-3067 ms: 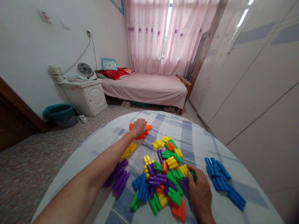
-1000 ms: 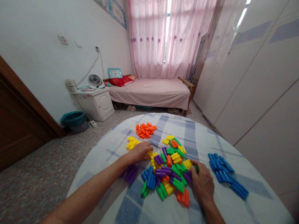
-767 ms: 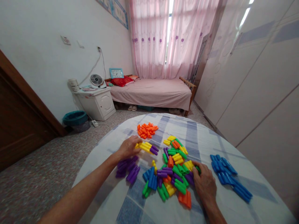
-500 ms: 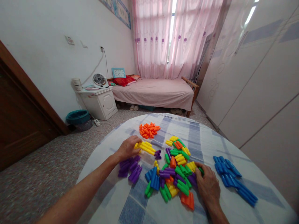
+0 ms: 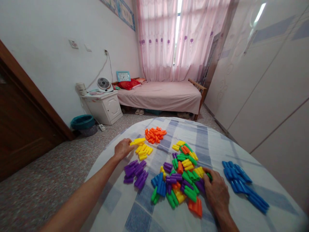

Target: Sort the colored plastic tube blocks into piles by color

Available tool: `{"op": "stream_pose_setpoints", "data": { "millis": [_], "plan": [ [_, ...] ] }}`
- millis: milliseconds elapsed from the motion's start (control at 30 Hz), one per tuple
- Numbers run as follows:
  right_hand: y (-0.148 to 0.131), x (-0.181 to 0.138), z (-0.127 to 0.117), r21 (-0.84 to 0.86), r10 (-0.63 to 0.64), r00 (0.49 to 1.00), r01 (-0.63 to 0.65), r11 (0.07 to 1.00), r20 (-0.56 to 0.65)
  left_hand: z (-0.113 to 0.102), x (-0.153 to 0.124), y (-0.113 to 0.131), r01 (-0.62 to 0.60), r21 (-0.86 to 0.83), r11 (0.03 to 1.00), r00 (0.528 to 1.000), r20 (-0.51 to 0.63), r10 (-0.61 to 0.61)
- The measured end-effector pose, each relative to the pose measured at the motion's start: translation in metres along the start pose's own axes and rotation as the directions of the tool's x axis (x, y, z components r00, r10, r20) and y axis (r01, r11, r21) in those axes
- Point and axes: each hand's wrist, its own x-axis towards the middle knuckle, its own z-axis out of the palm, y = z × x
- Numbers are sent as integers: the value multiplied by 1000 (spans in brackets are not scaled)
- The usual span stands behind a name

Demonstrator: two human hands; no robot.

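My left hand (image 5: 123, 149) pinches a yellow plastic tube block (image 5: 137, 141) at its left end. Just below and right of it, several yellow blocks (image 5: 144, 150) lie in a small group. My right hand (image 5: 216, 190) rests at the right side of a mixed heap, its thumb and forefinger closed around a green tube block (image 5: 209, 176), mostly covered by the fingers. Purple (image 5: 177, 177), orange (image 5: 195, 207) and other coloured blocks make up that heap. Nearest to the right fingers is a yellow block (image 5: 199, 171) in the heap.
Orange blocks (image 5: 155, 135) form a pile at the far side of the table. Purple blocks (image 5: 141, 180) are grouped at left, blue blocks (image 5: 238, 182) at right. A checked cloth (image 5: 137, 214) covers the round table. Beyond stand a bed (image 5: 159, 93) and a white cabinet (image 5: 112, 108).
My left hand has moved left and away from me, and yellow blocks now lie apart below it. A purple block near those yellow ones now lies at the heap's edge. My right hand stays put.
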Motion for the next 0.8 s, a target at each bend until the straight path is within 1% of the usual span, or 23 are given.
{"op": "stream_pose_setpoints", "data": {
  "millis": [67, 167, 200, 233, 300, 333, 367, 400, 433, 500, 533, 600, 667, 800],
  "plan": [
    [0, 0, 0, 1, 6, 1000, -6, 1000, -2, 4, 0, -1, 43, 2, 999, 999, 33, -43],
    [0, 1, 1, 9, 23, 1000, -23, 1000, -2, 6, -2, -1, 90, 2, 996, 989, 118, -89],
    [-1, 1, 1, 10, 24, 1000, -24, 1000, -3, 4, -4, 0, 94, 11, 996, 987, 132, -95],
    [-1, 1, 1, 11, 23, 1000, -23, 1000, -6, 3, -7, 2, 83, 30, 996, 989, 117, -86],
    [-3, 1, 0, 7, 15, 1000, -15, 1000, -16, -1, -13, 8, 14, 78, 997, 1000, 11, -15],
    [-3, 0, -1, 2, 5, 1000, -5, 1000, -18, -3, -17, 13, -45, 89, 995, 997, -54, 50],
    [-4, 0, -1, -6, -4, 1000, 4, 1000, -19, -4, -22, 19, -126, 81, 989, 985, -109, 135],
    [-4, 0, -2, -14, -11, 1000, 11, 1000, -19, -5, -27, 27, -227, 47, 973, 963, -140, 231],
    [-5, -1, -2, -19, -14, 1000, 14, 1000, -18, -4, -33, 37, -335, -11, 942, 933, -140, 331],
    [-5, -1, -2, -20, -3, 1000, 2, 1000, -14, 0, -47, 59, -514, -155, 843, 857, -77, 509],
    [-6, -1, -2, -16, 9, 1000, -9, 1000, -12, 3, -54, 71, -558, -214, 802, 823, -22, 567],
    [-5, -1, -2, -2, 25, 1000, -25, 1000, -6, 9, -67, 96, -568, -264, 780, 792, 83, 605],
    [-4, 0, -2, 7, 34, 999, -34, 999, 1, 16, -77, 117, -578, -229, 783, 776, 142, 614],
    [-3, 0, -2, -2, 26, 1000, -26, 1000, 8, 27, -86, 146, -550, -146, 822, 788, 234, 569]
  ]
}}
